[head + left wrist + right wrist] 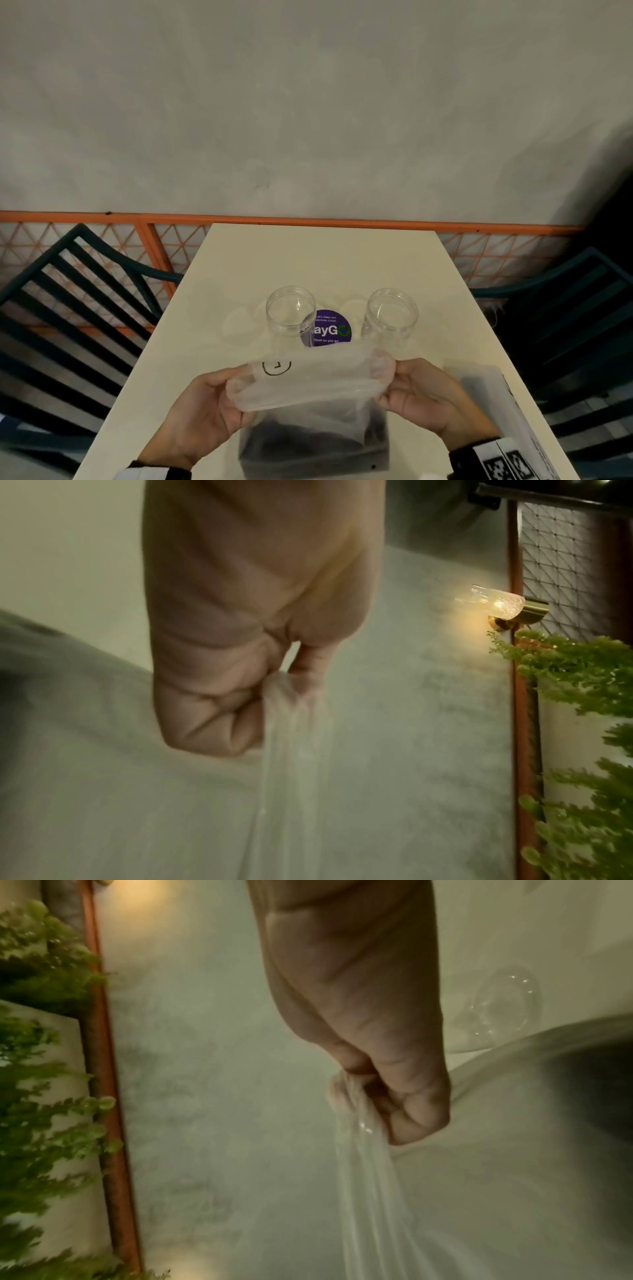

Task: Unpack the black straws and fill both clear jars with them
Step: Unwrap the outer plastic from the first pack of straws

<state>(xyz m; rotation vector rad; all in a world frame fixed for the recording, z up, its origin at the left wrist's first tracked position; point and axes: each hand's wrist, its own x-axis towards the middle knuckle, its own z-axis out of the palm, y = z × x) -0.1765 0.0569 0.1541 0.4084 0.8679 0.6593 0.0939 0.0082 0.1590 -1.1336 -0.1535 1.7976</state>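
Observation:
A translucent plastic bag with a dark mass of black straws in its lower half stands on the cream table in front of me. My left hand pinches the bag's left top edge, and my right hand pinches its right top edge. The wrist views show the film bunched in the left hand and in the right hand. Beyond the bag stand two empty clear jars, the left one and the right one, both lidless and upright.
A purple round sticker lies on the table between the jars. A pale box sits at the table's right edge by my right wrist. Dark slatted chairs stand left and right. An orange lattice rail runs behind the table.

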